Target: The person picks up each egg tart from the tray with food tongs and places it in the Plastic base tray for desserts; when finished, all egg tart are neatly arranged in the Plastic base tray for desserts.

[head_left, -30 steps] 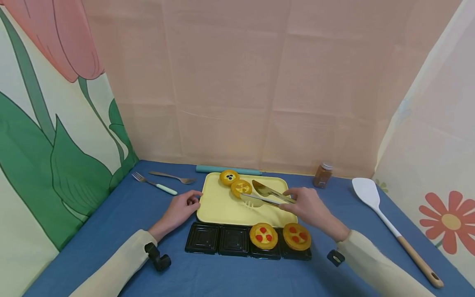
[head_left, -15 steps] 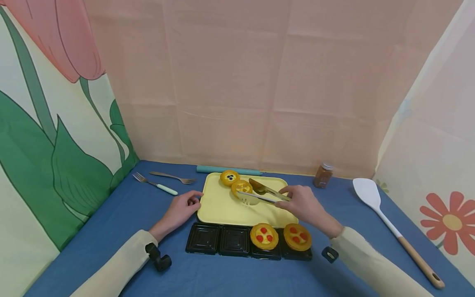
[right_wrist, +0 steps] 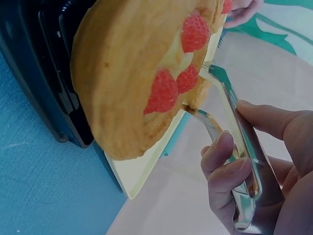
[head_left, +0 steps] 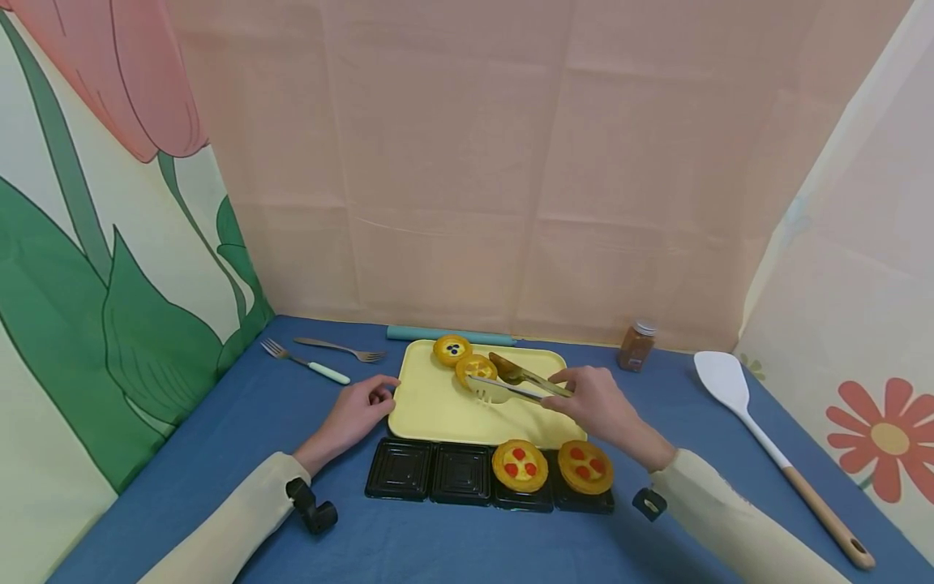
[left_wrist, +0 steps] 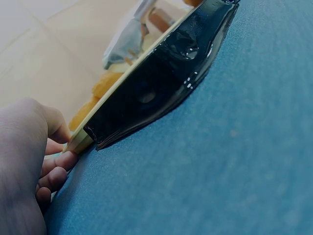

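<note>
My right hand [head_left: 601, 405] holds metal serving tongs [head_left: 536, 383] over the yellow tray [head_left: 438, 418]. The tongs' two arms stand apart, one ending in a fork-like tip, at the right side of a tart with yellow topping [head_left: 476, 371]. Whether they touch it, I cannot tell. Behind that sits a tart with dark berries [head_left: 452, 349]. At the tray's left edge my left hand [head_left: 361, 412] pinches the rim, as the left wrist view shows. Two raspberry-topped tarts [head_left: 520, 465] sit in the two right compartments of the black container [head_left: 400, 469] before the tray.
On the left lie a green-handled fork [head_left: 305, 362] and another fork [head_left: 339, 349]. A teal rod [head_left: 448, 333] is behind the tray. To the right stand a brown jar [head_left: 636, 346] and a white spatula with a wooden handle [head_left: 759, 442]. Fabric walls enclose the blue table.
The right hand and tongs have shifted slightly left, towards the yellow-topped tart, and have since stayed nearly still. The left hand remains at the tray's edge.
</note>
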`<state>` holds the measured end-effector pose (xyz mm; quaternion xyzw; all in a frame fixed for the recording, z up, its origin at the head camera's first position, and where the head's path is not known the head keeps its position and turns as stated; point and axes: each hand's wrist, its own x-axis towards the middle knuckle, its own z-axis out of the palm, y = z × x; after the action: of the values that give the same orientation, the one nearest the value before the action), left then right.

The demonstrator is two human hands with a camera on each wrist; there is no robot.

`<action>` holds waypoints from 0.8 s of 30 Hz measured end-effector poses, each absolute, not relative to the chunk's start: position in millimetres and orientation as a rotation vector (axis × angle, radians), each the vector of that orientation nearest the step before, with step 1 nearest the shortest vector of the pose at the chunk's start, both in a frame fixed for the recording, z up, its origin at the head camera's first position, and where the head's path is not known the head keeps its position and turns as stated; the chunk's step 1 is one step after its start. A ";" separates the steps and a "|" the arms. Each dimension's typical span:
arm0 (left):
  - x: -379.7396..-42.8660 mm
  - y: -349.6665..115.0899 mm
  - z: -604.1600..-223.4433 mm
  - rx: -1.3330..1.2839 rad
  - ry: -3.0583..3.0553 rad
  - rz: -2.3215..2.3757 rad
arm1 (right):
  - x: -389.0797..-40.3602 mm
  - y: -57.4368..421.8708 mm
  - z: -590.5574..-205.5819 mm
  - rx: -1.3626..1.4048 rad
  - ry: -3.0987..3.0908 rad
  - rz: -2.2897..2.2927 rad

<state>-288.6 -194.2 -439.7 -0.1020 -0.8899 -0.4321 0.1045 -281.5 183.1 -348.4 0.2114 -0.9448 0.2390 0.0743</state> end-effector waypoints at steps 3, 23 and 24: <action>-289.1 -194.3 -440.4 -0.305 -2.623 -1.269 | -280.8 183.1 -347.5 0.655 -2.828 0.697; -287.1 -194.4 -439.9 -0.306 -2.631 -1.268 | -276.8 186.3 -347.1 0.686 -2.808 0.681; -286.9 -194.4 -439.5 -0.304 -2.630 -1.269 | -276.5 186.3 -346.9 0.686 -2.808 0.682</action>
<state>-286.9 -194.4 -439.5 -0.1030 -0.8910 -0.4301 0.1028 -276.5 186.3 -346.9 0.2302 -0.9420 0.2288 0.0859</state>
